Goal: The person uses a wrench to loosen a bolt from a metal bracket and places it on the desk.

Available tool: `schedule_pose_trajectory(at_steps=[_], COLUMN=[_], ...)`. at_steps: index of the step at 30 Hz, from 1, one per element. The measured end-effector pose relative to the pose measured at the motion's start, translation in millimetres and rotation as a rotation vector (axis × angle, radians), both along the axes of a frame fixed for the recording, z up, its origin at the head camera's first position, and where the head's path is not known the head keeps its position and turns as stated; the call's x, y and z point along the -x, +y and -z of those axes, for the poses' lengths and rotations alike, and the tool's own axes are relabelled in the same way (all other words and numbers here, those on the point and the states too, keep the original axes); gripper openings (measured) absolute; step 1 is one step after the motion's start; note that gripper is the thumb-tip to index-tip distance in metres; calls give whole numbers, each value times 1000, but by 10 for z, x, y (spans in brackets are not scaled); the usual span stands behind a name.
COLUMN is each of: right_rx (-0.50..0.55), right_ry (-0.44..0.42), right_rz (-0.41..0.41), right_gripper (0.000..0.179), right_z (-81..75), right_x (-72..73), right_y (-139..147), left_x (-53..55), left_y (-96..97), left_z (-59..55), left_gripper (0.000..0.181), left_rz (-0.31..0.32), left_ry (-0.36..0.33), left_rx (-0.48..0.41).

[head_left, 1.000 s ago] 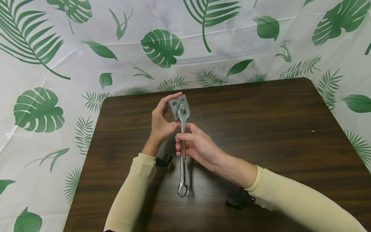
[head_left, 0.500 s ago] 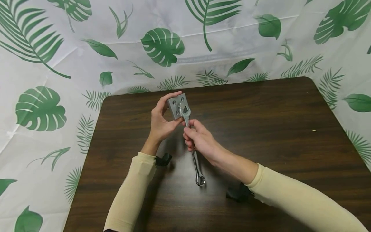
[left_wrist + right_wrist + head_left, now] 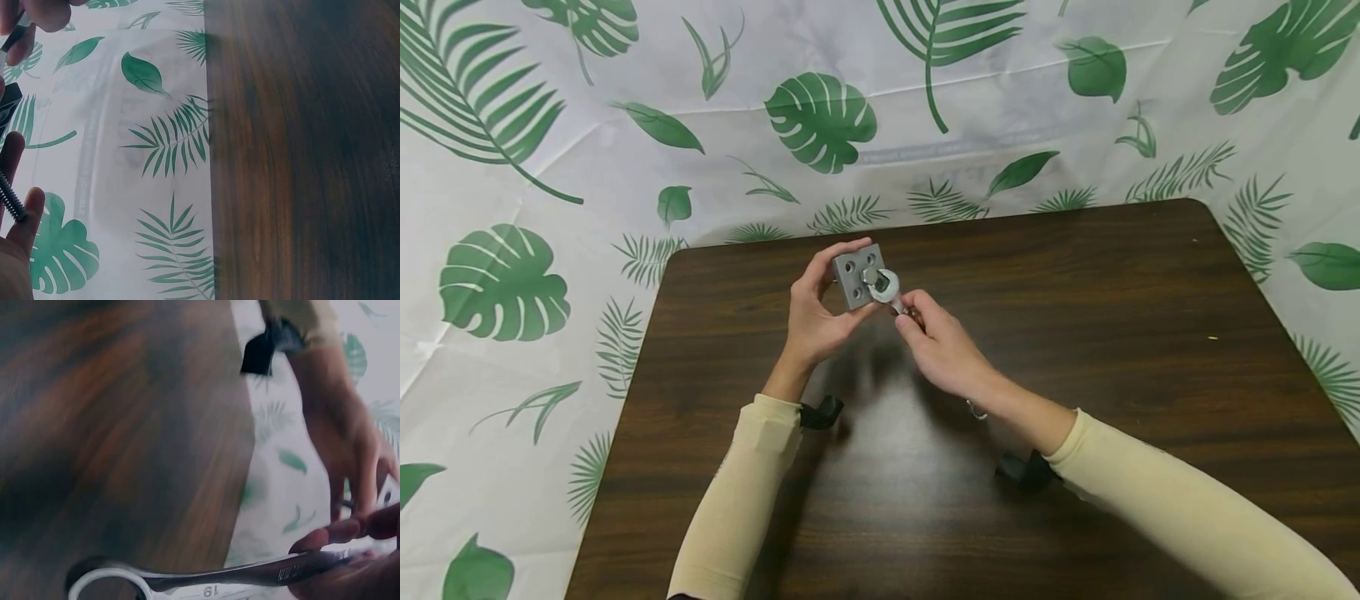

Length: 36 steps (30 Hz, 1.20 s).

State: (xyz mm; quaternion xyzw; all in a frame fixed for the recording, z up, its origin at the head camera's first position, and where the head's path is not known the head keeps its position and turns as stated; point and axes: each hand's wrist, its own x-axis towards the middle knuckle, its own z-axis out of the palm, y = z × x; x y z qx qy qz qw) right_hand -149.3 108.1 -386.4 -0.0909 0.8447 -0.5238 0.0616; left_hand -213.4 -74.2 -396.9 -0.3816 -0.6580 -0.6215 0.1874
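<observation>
My left hand (image 3: 814, 321) holds a grey square block (image 3: 855, 282) with several holes by its edges, fingers along the top and thumb underneath. A hex bolt head (image 3: 870, 275) stands out of the block's face. In the left wrist view a threaded bolt shank (image 3: 10, 199) shows among the fingers. My right hand (image 3: 946, 346) grips a chrome combination wrench (image 3: 212, 578) by its shaft. The wrench's open end sits at the bolt head. Its ring end points back toward my right forearm, which hides much of the shaft in the head view.
Both hands work above a dark wood-grain table (image 3: 1075, 333). A white sheet (image 3: 722, 192) with green leaf prints hangs behind and beside it. Black straps (image 3: 823, 412) show at both wrists. A tiny yellow scrap (image 3: 1213, 337) lies on the table's right side.
The wrench has swung counterclockwise about the bolt head, its ring end moving from near me out to the right. My right hand moved right and slightly away with it; the left hand and block barely moved.
</observation>
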Motion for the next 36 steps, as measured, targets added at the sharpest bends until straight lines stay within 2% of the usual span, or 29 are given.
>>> schedule_pose_trajectory(at_steps=[8,19,31,36], right_rx=[-69,-157,-376,-469], right_ry=[47,131,317,468], right_rz=[-133,-252,-384,-409], right_gripper=[19,19,17,9], right_z=[38,33,-135,-196], right_x=[168,359,619,693], right_y=[203,370,512,542], left_x=[-13,-28,-29,-19], left_y=[19,25,10,5], left_z=[23,6,2,9], left_gripper=[70,69,71,70], left_rz=[65,86,107,119], left_ry=[-20,-36,-50,-50], left_rx=[27,60,74,81])
